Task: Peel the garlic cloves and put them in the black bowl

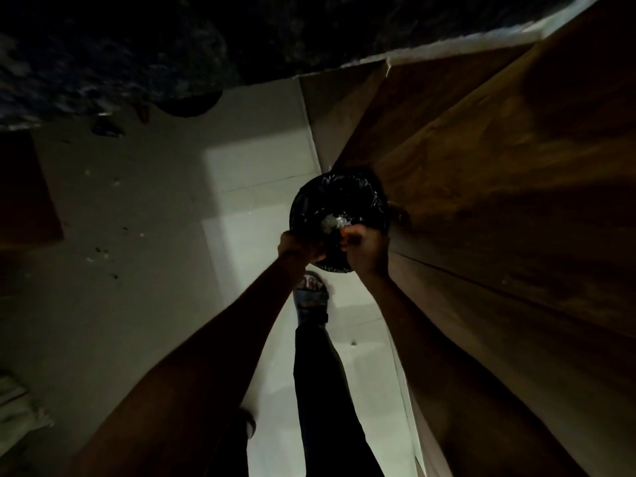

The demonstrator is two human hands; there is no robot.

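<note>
- Round bin lined with a crinkled black plastic bag stands on the floor, seen from above. Its right side sits against the brown wooden cabinet front.
- Inside the bag: a small pale, whitish, papery clump, near the rim closest to the person. Dim light; cannot tell for certain what it is.
- Left hand is at the near-left rim of the bin, fingers curled; it appears to grip the edge of the bag, though the grip itself is in shadow.
- Right hand is at the near-right rim, fingers bunched together over the opening; whether it pinches anything cannot be told.
- Garlic cloves and the black bowl: neither can be made out in this view.
- Dark speckled counter edge runs across the top of the view.
- Pale tiled floor lies open to the left of the bin and toward the person; small dark and light specks are scattered on its left part.
- The person's dark-trousered leg and sandalled foot stand just short of the bin, between the two forearms.
- The cabinet front bounds the right side along the whole right forearm.
</note>
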